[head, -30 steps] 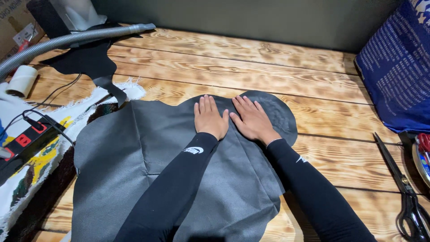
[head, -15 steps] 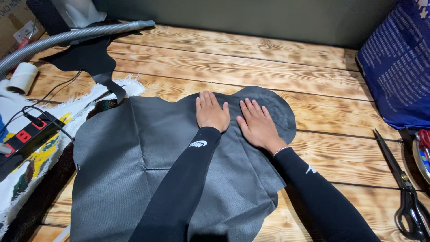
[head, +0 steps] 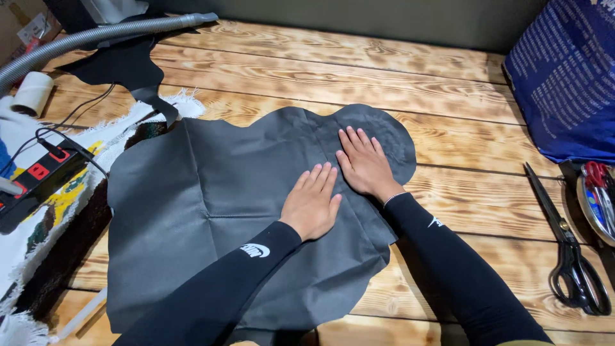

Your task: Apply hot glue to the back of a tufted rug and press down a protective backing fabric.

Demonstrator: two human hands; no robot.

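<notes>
fabric (head: 211, 211), dark grey, lies spread on the wooden table (head: 448, 96); left hand (head: 312, 204) and right hand (head: 365, 164) press flat, fingers extended, gripping nothing, pinning it smooth.

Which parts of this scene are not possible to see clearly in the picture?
Head view only:
- Dark fabric sheet: near edge covered by both sleeves and cut off by the bottom edge.
- Fabric under left hand and right hand: hidden by the palms.
- Grey hose: runs off the left edge.
- Scissors: handles near the right edge; nearby round tray cut off.
</notes>
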